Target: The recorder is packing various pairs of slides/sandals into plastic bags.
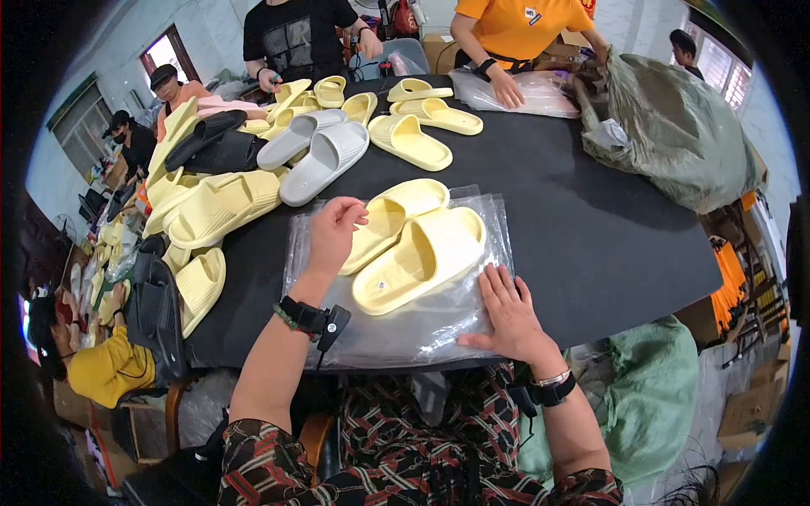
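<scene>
Two pale yellow slide slippers point(419, 253) lie side by side on a stack of clear plastic bags point(405, 325) on the black table point(591, 228). My left hand point(333, 234) rests with curled fingers against the left slipper point(390, 218), touching its side. Flat on the plastic lies my right hand point(509, 314), fingers spread, just right of the nearer slipper's heel. Neither hand grips anything.
A heap of yellow, grey and black slippers point(253, 160) covers the table's left and far side. A large grey-green sack point(675, 135) sits at the right. Other people work at the far edge, one pressing clear bags point(523, 93), and to the left.
</scene>
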### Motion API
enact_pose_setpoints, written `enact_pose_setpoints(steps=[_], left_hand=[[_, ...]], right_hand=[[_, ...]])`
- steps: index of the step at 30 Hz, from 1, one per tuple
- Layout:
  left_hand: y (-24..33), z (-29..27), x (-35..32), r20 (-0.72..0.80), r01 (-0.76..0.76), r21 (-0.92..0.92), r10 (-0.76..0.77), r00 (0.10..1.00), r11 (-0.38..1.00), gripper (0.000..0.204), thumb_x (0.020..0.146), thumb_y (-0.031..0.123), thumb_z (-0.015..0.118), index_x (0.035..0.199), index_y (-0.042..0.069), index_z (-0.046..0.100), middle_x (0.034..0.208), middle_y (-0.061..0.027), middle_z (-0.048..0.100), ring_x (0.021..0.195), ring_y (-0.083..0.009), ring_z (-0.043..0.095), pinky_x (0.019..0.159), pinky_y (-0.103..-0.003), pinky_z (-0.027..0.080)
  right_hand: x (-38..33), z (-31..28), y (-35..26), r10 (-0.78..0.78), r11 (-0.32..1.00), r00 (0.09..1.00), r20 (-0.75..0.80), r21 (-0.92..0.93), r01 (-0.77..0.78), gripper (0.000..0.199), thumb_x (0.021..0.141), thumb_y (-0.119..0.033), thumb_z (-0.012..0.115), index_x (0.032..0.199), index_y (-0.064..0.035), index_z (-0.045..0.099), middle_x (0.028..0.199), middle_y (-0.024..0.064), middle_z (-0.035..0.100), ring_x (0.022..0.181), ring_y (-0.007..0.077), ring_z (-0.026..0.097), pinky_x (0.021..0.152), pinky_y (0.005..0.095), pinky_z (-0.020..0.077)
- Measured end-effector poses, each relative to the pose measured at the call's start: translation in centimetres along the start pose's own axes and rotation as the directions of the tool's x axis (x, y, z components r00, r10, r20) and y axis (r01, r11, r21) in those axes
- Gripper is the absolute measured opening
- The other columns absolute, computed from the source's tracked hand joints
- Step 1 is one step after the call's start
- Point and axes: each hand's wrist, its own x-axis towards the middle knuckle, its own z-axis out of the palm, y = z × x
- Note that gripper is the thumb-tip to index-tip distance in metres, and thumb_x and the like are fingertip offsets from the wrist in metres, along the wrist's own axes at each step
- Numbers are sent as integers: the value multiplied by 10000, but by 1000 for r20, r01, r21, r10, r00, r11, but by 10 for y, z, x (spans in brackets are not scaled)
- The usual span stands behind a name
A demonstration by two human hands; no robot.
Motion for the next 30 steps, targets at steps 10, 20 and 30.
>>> enact_pose_setpoints(steps=[10, 20, 30], left_hand=[[4, 46, -15, 416, -345, 500, 129, 900, 795, 636, 806, 293, 803, 1335, 33, 562, 1256, -183, 636, 1114, -300, 638, 980, -379, 502], [-23, 43, -11, 231, -320, 493, 233, 945, 809, 151, 753, 94, 734, 867, 21, 669, 812, -172, 648, 745, -327, 636, 715, -425, 510], [30, -134, -53, -27, -305, 604, 401, 916, 737, 144, 778, 5, 614, 897, 19, 696, 869, -187, 673, 820, -387, 650, 746, -448, 512]], right_hand=[[-4, -2, 5, 13, 1000, 1000, 0, -6, -13, 1192, 771, -750, 631, 1525, 78, 223, 1603, 275, 193, 1519, 387, 119, 1215, 527, 104], [4, -11, -5, 11, 1000, 1000, 27, -9, -11, 1138, 736, -694, 707, 1472, 86, 324, 1554, 306, 287, 1489, 419, 210, 1197, 542, 154], [0, 6, 4, 0, 999, 999, 48, -35, 1, 1235, 701, -681, 738, 1504, 107, 226, 1601, 280, 196, 1517, 398, 119, 1204, 543, 102]])
